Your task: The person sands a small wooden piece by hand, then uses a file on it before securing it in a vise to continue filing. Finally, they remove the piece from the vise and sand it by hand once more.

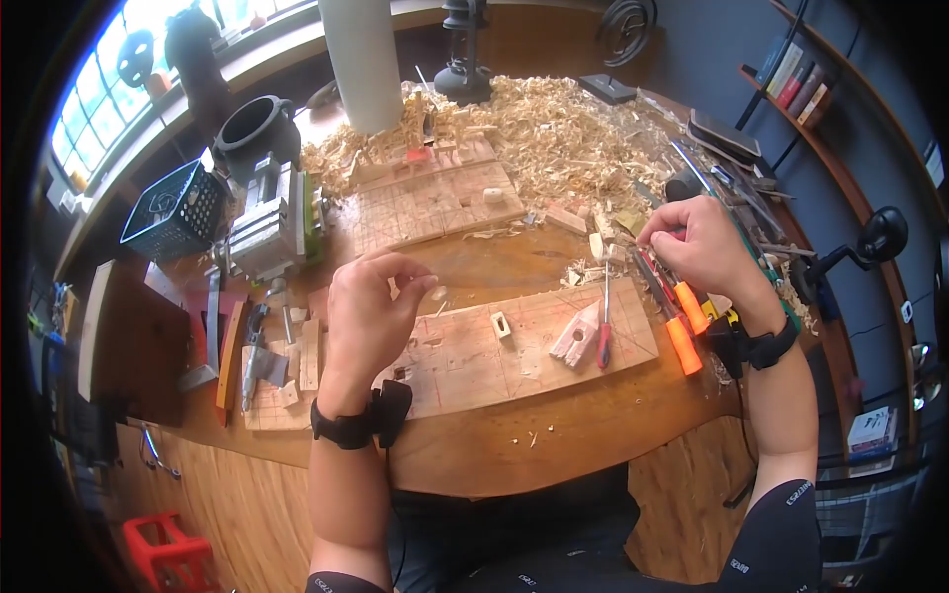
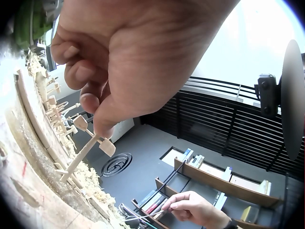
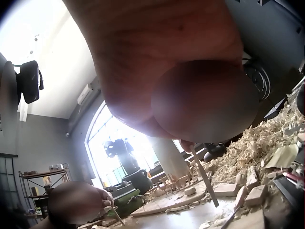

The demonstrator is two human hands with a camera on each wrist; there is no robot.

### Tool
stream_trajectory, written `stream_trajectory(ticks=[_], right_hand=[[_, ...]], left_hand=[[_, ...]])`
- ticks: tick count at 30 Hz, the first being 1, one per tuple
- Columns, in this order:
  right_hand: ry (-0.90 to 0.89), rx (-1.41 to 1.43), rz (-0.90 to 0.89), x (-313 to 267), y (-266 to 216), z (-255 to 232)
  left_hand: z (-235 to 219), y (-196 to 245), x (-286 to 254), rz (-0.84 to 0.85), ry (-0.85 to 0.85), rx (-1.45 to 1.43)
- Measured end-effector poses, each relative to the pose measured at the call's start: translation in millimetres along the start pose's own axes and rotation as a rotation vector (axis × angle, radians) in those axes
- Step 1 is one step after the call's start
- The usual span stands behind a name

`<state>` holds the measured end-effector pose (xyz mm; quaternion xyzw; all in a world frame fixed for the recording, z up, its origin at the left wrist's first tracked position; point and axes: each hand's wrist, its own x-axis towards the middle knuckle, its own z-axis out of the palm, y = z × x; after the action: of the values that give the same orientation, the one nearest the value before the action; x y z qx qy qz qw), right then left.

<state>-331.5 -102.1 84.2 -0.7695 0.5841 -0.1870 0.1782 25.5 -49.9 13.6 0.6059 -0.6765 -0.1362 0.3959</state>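
My left hand (image 1: 376,311) is raised over the left part of a marked wooden board (image 1: 455,366). Its thumb and fingertips pinch a small pale wooden piece (image 2: 82,157), a thin stick with paddle-like ends in the left wrist view. On the right, my other hand (image 1: 704,247) is held above the orange-handled tools (image 1: 682,344), fingers curled. It pinches a slim, flat tool (image 3: 205,176) that points down in the right wrist view. Between the hands, a small slotted block (image 1: 501,325) and a pointed wooden block with a hole (image 1: 575,338) lie on the board, beside a red-handled screwdriver (image 1: 604,341).
Wood shavings (image 1: 563,138) heap across the back of the table. A second board (image 1: 435,203) lies behind the first. At the left stand a metal vise (image 1: 265,222), a dark basket (image 1: 176,211) and a black pot (image 1: 259,128). A white column (image 1: 361,64) rises at the back.
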Motion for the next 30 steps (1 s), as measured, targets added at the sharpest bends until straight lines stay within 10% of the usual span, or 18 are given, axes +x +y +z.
stream_trajectory(ticks=[30], right_hand=[[0.321,-0.11,0.034,8.9,17.2,15.8]], left_hand=[[-1.4,3.5,0.4,-0.016,-0.01,0.001]])
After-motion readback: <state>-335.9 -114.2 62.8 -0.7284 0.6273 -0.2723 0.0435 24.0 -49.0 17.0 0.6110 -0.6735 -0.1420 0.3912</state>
